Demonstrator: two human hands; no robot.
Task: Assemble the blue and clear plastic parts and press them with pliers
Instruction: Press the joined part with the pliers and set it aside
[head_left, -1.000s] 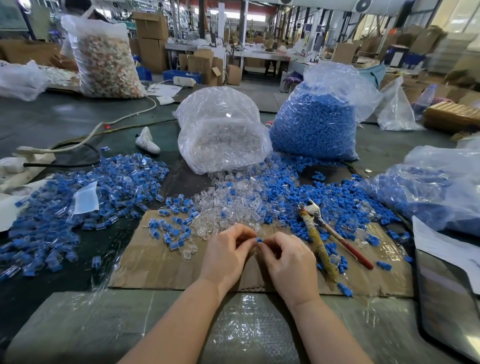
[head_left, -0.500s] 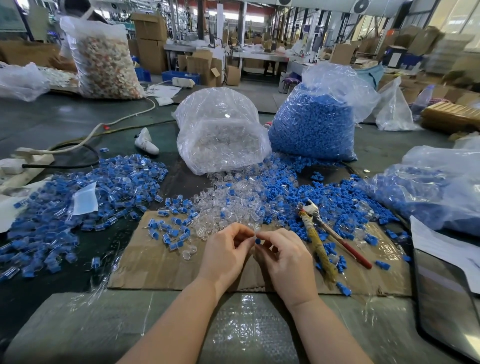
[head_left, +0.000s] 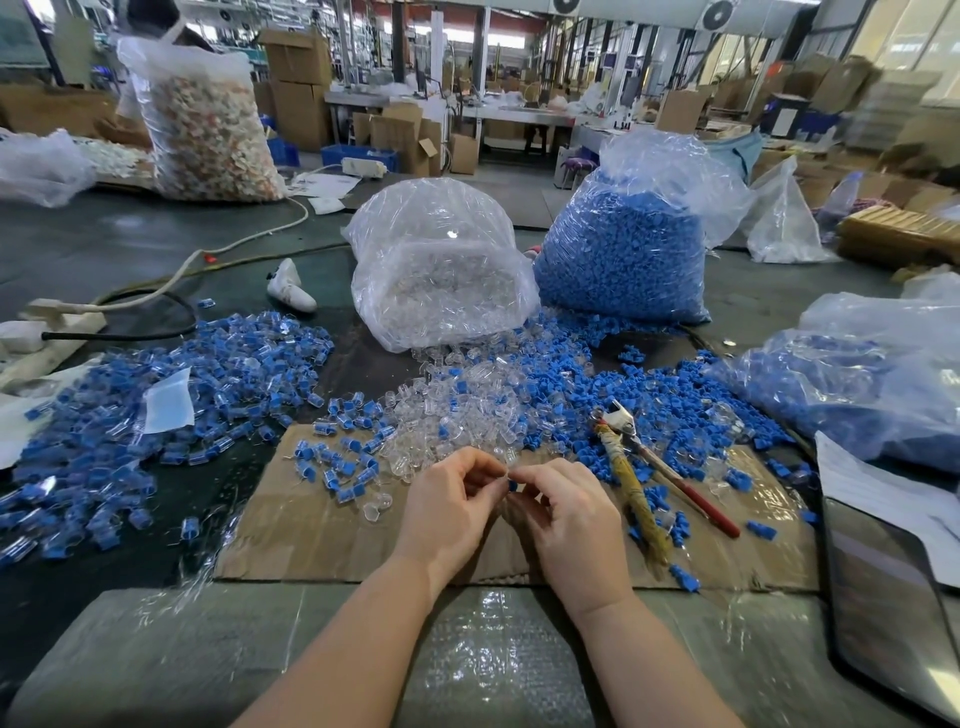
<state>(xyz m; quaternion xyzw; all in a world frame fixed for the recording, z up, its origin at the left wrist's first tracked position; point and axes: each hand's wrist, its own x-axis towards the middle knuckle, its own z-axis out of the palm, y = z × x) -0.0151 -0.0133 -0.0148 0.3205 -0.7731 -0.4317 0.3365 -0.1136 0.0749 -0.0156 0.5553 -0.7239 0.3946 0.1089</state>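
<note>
Both hands pinching: left hand (head_left: 451, 506) gripping clear part (head_left: 500, 474), right hand (head_left: 563, 514) pushing blue part (head_left: 513, 486) in, over cardboard's (head_left: 322, 530) middle. Parts likely light, stiff, slippery; hold by sides. Pliers (head_left: 631, 470) lying unused toward right edge.

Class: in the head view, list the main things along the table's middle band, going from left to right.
Pile of assembled blue-and-clear pieces → loose clear parts → pliers → bag of blue parts at the right edge.

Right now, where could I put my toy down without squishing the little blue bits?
On the bare cardboard left of the left hand, or the bubble wrap below it. It's crowded around the pliers and the clear pile.
</note>
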